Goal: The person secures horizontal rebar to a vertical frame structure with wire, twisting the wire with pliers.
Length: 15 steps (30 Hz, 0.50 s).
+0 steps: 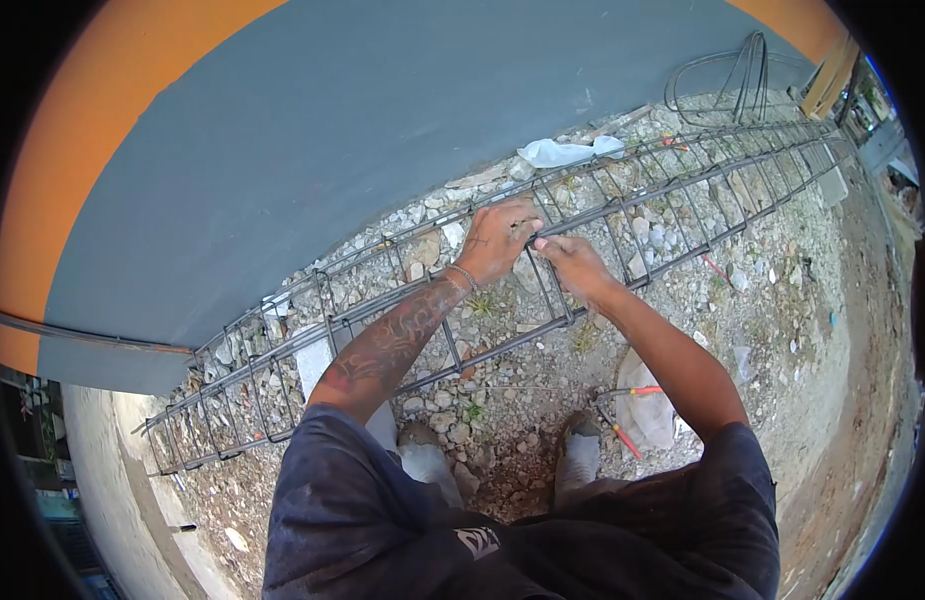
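A long rebar cage [462, 364] of dark bars and square stirrups stretches diagonally in front of me over the rubble. My left hand [497, 238] bends over a middle bar with its fingers curled around it, close to a stirrup joint. Right beside it, my right hand [574, 268] is closed, thumb and forefinger pinched at the same joint. Whatever thin piece sits between those fingertips is too small to make out. Near my right foot lies a red-handled tool [625, 440], its jaws hard to see, next to a white bag [646, 412].
A grey wall [282, 130] with orange edging rises behind the cage. At the far right end lies a coil of bent bars [750, 80]. Clear plastic [557, 152] rests by the wall. Loose stones [442, 410] cover the ground, and another red item [714, 265] lies beyond my right arm.
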Motion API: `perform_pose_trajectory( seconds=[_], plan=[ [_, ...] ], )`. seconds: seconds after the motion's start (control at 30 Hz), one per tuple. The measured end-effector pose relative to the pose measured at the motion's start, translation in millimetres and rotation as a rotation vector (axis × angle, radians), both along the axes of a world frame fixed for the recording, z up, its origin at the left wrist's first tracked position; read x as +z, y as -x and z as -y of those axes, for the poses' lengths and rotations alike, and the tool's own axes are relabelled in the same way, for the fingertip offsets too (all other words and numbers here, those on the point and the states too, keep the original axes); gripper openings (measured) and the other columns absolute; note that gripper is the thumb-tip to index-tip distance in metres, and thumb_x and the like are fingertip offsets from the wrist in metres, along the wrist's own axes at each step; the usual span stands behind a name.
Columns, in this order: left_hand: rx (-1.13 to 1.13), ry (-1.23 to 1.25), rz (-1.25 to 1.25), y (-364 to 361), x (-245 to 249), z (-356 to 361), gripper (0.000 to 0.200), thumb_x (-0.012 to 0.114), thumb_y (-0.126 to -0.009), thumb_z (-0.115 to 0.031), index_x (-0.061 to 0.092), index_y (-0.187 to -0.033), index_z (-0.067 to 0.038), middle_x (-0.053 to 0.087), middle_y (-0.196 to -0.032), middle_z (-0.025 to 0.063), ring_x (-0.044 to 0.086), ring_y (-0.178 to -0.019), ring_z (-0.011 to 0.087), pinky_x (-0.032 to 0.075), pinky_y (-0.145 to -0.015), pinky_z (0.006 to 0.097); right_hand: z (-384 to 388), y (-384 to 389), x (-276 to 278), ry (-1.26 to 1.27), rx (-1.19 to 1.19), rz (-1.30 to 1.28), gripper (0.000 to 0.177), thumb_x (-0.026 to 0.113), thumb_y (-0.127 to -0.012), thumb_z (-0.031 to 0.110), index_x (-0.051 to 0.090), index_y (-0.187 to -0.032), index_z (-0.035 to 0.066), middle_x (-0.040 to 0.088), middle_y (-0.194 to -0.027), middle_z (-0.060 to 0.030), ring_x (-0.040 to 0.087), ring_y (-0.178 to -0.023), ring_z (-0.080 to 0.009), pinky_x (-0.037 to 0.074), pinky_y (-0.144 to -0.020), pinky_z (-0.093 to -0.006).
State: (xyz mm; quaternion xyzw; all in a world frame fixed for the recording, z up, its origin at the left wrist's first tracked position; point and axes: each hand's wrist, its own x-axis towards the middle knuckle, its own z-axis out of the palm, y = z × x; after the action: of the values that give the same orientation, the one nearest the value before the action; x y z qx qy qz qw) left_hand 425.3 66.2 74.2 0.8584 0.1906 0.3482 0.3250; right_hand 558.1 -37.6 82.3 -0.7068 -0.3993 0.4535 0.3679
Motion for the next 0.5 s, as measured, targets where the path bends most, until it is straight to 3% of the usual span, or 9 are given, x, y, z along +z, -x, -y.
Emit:
perform_pose_trajectory(
  seconds=[0.1,0.23,0.33,0.4,0.5],
  plan=[
    [-0.04,-0.073,-0.076,8,3,4,0.019,0.056,-0.084,-0.014,0.064,-0.094,-0.001,0.063,-0.094,0.0122,0.06,-0.09,0.0297,0.046,-0.081,0.0355,-2,-1,-10,-0.104,-0.01,0.046,0.032,0.053,-0.09,0.027,0.064,-0.097,-0.002,0.06,-0.075,-0.0063,0.05,-0.072,-0.0115,0.042,-0.069,-0.0295],
    [-0.161,-0.116,-0.132,19,9,0,0.021,0.056,-0.085,-0.015,0.063,-0.099,-0.001,0.062,-0.096,0.0111,0.058,-0.095,0.028,0.045,-0.085,0.0359,-1,0,-6,-0.115,-0.028,-0.054,0.031,0.054,-0.089,0.025,0.063,-0.098,-0.003,0.062,-0.08,-0.008,0.052,-0.076,-0.0121,0.043,-0.072,-0.0294],
    [-0.2,-0.081,-0.122,27,12,0,0.022,0.055,-0.087,-0.017,0.063,-0.1,-0.001,0.06,-0.093,0.0086,0.057,-0.093,0.0252,0.044,-0.084,0.0349,-2,0,-3,-0.078,-0.036,-0.135,0.028,0.055,-0.089,0.024,0.065,-0.094,-0.002,0.058,-0.071,-0.0035,0.049,-0.067,-0.0103,0.041,-0.062,-0.028],
    [-0.188,0.369,-0.184,25,20,-5,0.024,0.056,-0.088,-0.023,0.064,-0.097,-0.002,0.058,-0.087,0.0058,0.055,-0.087,0.0213,0.043,-0.082,0.0333,-2,-4,-4,-0.045,-0.02,-0.215,0.026,0.055,-0.089,0.024,0.065,-0.091,0.0,0.049,-0.06,0.0025,0.042,-0.054,-0.007,0.034,-0.049,-0.0258],
    [-0.204,0.301,-0.3,12,17,-21,0.026,0.059,-0.087,-0.028,0.067,-0.091,-0.003,0.057,-0.083,0.0054,0.054,-0.082,0.0187,0.043,-0.079,0.0322,1,-3,-6,-0.072,-0.022,-0.295,0.026,0.055,-0.089,0.027,0.064,-0.09,0.002,0.039,-0.056,0.0069,0.032,-0.047,-0.0045,0.024,-0.041,-0.0245]
  ],
)
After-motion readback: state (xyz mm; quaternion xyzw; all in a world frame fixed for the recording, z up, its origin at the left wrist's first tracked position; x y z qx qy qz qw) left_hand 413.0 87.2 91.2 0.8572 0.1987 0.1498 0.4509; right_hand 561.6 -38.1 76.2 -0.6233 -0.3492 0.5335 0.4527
